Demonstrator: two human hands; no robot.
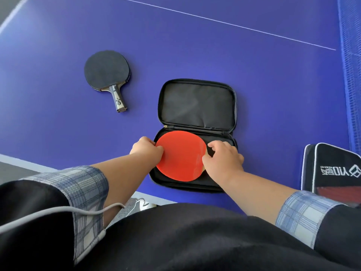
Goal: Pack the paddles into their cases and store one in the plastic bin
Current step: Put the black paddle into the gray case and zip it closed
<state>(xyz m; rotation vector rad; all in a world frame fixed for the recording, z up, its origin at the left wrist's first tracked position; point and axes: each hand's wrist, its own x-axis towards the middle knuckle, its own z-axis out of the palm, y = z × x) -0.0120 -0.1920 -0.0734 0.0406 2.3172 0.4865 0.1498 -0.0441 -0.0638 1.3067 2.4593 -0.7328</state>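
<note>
A black zip case (197,102) lies flat and unzipped on the blue table-tennis table (195,45). A paddle with its red rubber face up (180,155) rests in the near half of the case. My left hand (147,148) pinches the blade's left edge. My right hand (223,159) grips the paddle's right side, covering the handle. A second paddle, black face up (107,72), lies loose on the table to the far left, handle pointing toward me. A second black case with white lettering (332,169) stands at the right edge, something red showing inside it.
The blue net (349,65) runs along the right side. A white line crosses the far table. The table's near edge is just below the open case, with grey floor and a shoe (136,204) beneath. No plastic bin is in view.
</note>
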